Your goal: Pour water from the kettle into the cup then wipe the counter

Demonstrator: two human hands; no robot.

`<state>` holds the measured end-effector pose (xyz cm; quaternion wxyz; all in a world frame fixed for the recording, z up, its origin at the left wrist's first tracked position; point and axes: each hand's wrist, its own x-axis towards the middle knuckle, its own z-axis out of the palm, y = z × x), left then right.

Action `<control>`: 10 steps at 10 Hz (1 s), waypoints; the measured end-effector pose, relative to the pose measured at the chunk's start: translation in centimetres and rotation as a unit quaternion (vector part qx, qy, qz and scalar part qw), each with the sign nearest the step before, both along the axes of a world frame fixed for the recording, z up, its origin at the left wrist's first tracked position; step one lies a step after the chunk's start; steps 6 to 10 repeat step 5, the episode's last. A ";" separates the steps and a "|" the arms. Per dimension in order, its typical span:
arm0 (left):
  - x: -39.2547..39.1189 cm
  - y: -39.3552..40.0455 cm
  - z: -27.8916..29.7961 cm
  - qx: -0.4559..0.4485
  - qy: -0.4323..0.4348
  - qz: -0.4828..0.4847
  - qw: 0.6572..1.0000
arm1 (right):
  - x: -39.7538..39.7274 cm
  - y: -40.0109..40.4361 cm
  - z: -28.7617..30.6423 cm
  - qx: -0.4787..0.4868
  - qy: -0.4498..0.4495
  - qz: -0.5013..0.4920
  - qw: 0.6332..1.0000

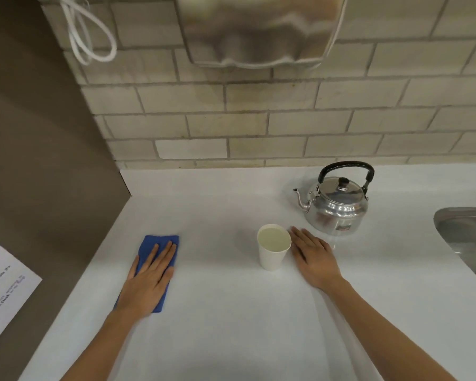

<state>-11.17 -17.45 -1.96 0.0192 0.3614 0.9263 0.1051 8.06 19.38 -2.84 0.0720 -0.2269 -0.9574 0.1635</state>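
A shiny metal kettle (337,206) with a black handle stands upright at the back right of the white counter (220,312), spout pointing left. In front of it a white paper cup (273,250) stands upright with liquid near its rim. My right hand (313,257) lies flat on the counter just right of the cup, fingers together, holding nothing. A folded blue cloth (154,251) lies on the left of the counter. My left hand (149,279) rests flat on top of it, palm down, pressing it to the surface.
A steel sink (467,237) is set into the counter at the right edge. A brown side panel (39,160) with a printed sheet (3,287) bounds the left. The tiled wall behind carries a metal dispenser (259,28) and a looped white cable (88,31).
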 end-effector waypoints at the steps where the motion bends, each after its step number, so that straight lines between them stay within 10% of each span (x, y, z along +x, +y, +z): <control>1: 0.9 0.6 -0.1 -0.017 0.010 0.041 0.999 | 0.0 -0.2 0.2 -0.009 -0.008 0.003 1.000; 10: -1.2 4.4 5.9 0.027 -0.033 0.025 0.999 | -1.1 0.9 8.7 -0.080 0.000 0.027 0.996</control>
